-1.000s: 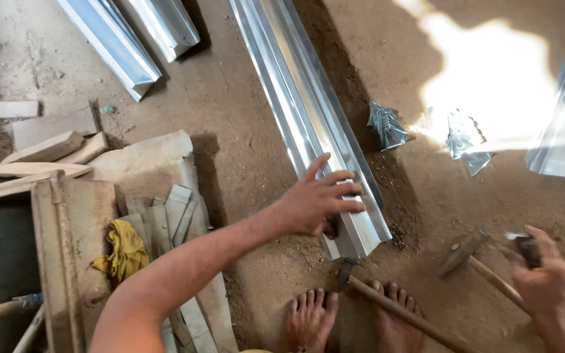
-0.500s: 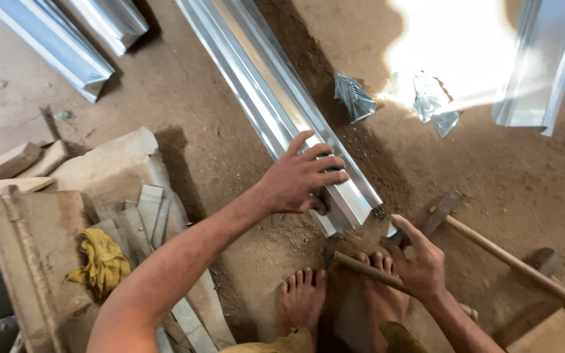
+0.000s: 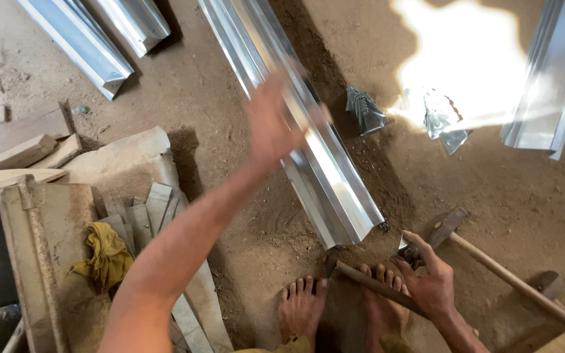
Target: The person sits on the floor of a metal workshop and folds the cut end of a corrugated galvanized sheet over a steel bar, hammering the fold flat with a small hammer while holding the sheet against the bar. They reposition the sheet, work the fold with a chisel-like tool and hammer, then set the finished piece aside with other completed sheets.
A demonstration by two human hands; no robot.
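Observation:
My left hand (image 3: 271, 124) is blurred and open, fingers spread, hovering over a long shiny folded metal channel (image 3: 335, 189) that lies on the dirt floor. It holds nothing. My right hand (image 3: 428, 278) is low at the right, just past the channel's near end, with its fingers curled on a small dark metal tool (image 3: 408, 248). Under that hand lies a wooden-handled hammer (image 3: 367, 280), across my bare feet (image 3: 302, 304). A second hammer (image 3: 449, 225) lies beside it, its long handle running to the lower right.
More metal channels lie at top left (image 3: 80, 46) and at the right edge (image 3: 550, 78). Crumpled metal scraps (image 3: 364, 108) sit in a patch of sunlight. At the left are wooden offcuts (image 3: 17, 153), a stone slab (image 3: 122, 160) and a yellow rag (image 3: 106, 255).
My left hand has lifted off the channel's near end and swung up along it. My right hand has shifted slightly right, beside the hammers.

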